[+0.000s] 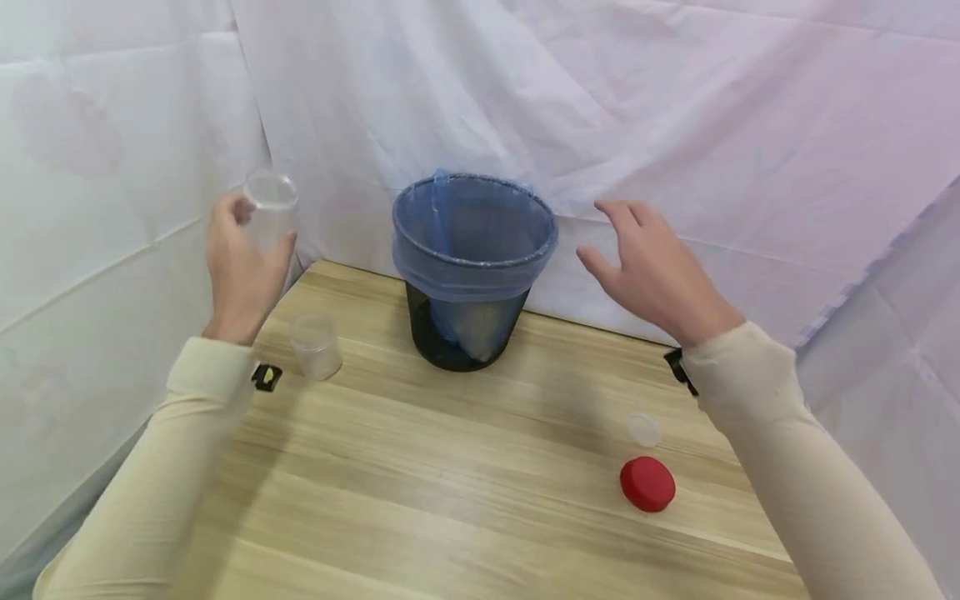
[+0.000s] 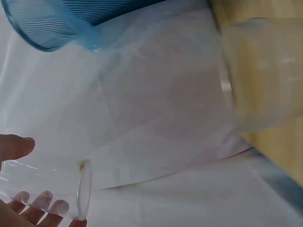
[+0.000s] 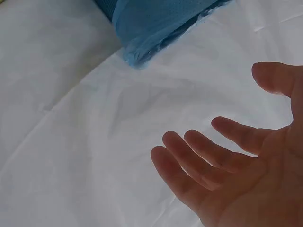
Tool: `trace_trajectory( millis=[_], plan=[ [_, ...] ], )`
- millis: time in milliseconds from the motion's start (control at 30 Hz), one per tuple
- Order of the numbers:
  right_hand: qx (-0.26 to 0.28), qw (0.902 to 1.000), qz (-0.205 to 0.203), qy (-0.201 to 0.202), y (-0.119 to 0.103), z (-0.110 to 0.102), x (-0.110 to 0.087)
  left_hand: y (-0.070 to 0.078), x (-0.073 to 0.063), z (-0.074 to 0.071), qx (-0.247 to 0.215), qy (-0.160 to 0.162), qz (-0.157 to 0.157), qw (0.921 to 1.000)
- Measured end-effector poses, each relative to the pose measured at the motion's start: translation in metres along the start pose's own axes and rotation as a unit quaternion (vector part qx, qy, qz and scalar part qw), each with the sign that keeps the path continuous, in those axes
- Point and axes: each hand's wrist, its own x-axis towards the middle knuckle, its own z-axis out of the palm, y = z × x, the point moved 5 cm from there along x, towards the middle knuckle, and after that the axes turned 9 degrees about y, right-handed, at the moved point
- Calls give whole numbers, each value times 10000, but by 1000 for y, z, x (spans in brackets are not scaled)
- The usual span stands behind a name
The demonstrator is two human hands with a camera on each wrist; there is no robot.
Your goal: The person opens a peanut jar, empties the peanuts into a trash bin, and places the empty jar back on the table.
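Raised above the left part of the table, my left hand (image 1: pixel 246 279) grips a clear, see-through cup (image 1: pixel 273 192) between thumb and fingers. A small brownish mark shows near the rim of that cup (image 2: pixel 66 176) in the left wrist view. Below it on the table stands a clear jar (image 1: pixel 316 350). My right hand (image 1: pixel 658 273) hangs in the air right of the bin, holding nothing; its fingers (image 3: pixel 203 156) are loosely spread with the thumb apart. On the right of the table lie a red lid (image 1: pixel 648 484) and a small translucent disc (image 1: pixel 643 429).
A black mesh waste bin (image 1: pixel 420 321) lined with a blue bag (image 1: pixel 472 279) stands at the table's back edge, between the hands. White cloth (image 1: pixel 637 100) hangs behind and on both sides of the wooden table (image 1: pixel 420 467).
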Motion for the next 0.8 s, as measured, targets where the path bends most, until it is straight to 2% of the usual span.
trace_trajectory(
  millis=[200,433,533,633,800],
  plan=[
    [186,9998,31,88,10,15,-47,-54,-29,-7,-174,23,-749,9970],
    [531,9980,335,110,36,52,-97,-106,-56,-10,109,-59,-1025,9947],
    [589,9972,457,84,48,65,-114,-124,-66,-10,225,-305,-1338,9903],
    [593,9970,494,65,56,75,-124,-138,-74,-9,447,-686,-1589,9839],
    [579,9965,595,-2,62,82,-132,-153,-85,-5,953,-1239,-1793,9713]
  ],
)
